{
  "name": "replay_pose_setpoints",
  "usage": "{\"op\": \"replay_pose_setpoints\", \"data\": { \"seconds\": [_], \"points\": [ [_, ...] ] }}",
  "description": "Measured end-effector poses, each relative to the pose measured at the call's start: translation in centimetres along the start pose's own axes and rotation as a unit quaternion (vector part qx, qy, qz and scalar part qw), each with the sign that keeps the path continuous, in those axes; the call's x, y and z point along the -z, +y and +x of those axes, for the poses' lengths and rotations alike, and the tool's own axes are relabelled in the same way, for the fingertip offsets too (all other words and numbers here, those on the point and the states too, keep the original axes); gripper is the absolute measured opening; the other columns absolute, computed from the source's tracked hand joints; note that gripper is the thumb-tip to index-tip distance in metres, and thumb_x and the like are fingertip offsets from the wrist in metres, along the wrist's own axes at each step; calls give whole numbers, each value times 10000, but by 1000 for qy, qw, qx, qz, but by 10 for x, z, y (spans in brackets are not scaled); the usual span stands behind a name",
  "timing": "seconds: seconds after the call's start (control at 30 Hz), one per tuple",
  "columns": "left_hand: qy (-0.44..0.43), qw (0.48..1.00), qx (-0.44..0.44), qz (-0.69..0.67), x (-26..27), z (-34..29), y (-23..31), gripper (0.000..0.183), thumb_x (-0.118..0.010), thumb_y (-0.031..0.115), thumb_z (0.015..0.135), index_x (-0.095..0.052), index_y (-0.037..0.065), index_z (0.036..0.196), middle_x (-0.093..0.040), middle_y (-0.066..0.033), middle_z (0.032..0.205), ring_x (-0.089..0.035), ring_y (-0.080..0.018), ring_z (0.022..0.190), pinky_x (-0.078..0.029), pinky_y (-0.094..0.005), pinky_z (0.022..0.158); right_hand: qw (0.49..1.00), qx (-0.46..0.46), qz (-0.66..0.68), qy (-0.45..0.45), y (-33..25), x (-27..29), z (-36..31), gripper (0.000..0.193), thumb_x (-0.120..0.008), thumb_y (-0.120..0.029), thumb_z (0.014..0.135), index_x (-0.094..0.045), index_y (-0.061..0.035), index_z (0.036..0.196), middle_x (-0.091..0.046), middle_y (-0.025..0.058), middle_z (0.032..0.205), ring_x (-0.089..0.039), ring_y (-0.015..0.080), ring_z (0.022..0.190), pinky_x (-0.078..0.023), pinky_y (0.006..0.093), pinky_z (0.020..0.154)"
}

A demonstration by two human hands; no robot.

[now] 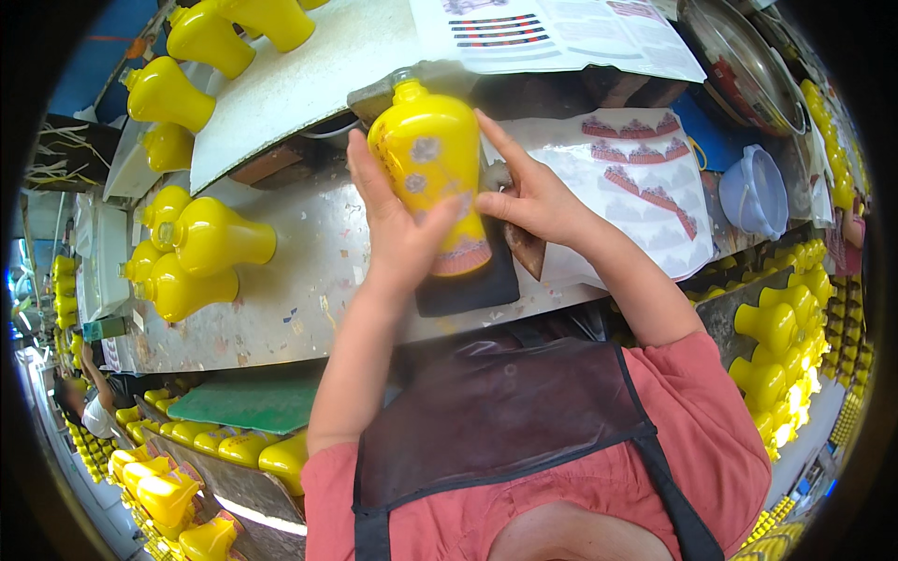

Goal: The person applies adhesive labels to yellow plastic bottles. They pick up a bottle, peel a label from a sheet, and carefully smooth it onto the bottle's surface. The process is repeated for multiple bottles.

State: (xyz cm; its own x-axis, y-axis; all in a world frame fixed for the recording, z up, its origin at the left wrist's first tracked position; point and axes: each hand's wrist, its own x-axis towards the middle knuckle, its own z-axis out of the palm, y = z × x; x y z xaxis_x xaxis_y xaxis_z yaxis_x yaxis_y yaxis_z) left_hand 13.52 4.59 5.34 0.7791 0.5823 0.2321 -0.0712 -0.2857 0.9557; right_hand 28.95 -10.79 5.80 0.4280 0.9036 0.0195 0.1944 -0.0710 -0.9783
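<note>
A glossy yellow bottle point(432, 122) with a narrow clear neck lies tilted on a dark block point(468, 295), its neck pointing away from me. Grey flower decals mark its front, and a pink and grey patterned band point(462, 254) runs round its base end. My left hand point(398, 220) is against the bottle's left side, with its blurred thumb across the lower front. From the right, my right hand point(538, 196) grips it, index finger along the shoulder and thumb on the side. Below that hand a brown pointed piece point(528, 252) shows; its kind is unclear.
Decal sheets point(645, 224) lie right, beside a pale blue bucket point(753, 194). Several yellow bottles point(224, 238) stand left on the metal table point(309, 309); others are on a raised white board point(309, 84). Bottle racks flank me. Another person point(94, 402) is at far left.
</note>
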Motion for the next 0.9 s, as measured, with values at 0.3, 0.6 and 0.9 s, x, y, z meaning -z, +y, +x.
{"op": "replay_pose_setpoints", "data": {
  "seconds": [0.3, 0.6, 0.9],
  "points": [
    [42, 994, -9, 103, -14, -3, 10, 1135, -783, 208, 825, -18, 57, 1650, -146, -283, 1659, -226, -444, 1538, -246, -490, 1248, 981, -195, 5, 20, -28, 8, 5, 642, -634, -179, 1010, -403, -87, 1602, -664, 27, 1161, -578, 43, 936, -505, 231, 809],
    [54, 991, 6, 121, -17, -4, 14, 1224, -822, 208, 764, 12, 7, 1636, -166, -318, 1636, -242, -472, 1525, -266, -494, 1242, 892, 306, -291, 162, -72, -6, 20, 338, -751, -79, 847, -636, -77, 1165, -688, 107, 992, -690, 271, 868, -561, 372, 750],
    [49, 987, 11, 155, -17, -4, 22, 1220, -835, 212, 773, 8, -33, 1620, -153, -338, 1636, -227, -493, 1525, -258, -492, 1247, 825, 359, -396, 181, -73, -1, 42, 277, -745, -138, 877, -671, -134, 1144, -650, 64, 808, -669, 257, 730, -536, 378, 609]
  ]
}}
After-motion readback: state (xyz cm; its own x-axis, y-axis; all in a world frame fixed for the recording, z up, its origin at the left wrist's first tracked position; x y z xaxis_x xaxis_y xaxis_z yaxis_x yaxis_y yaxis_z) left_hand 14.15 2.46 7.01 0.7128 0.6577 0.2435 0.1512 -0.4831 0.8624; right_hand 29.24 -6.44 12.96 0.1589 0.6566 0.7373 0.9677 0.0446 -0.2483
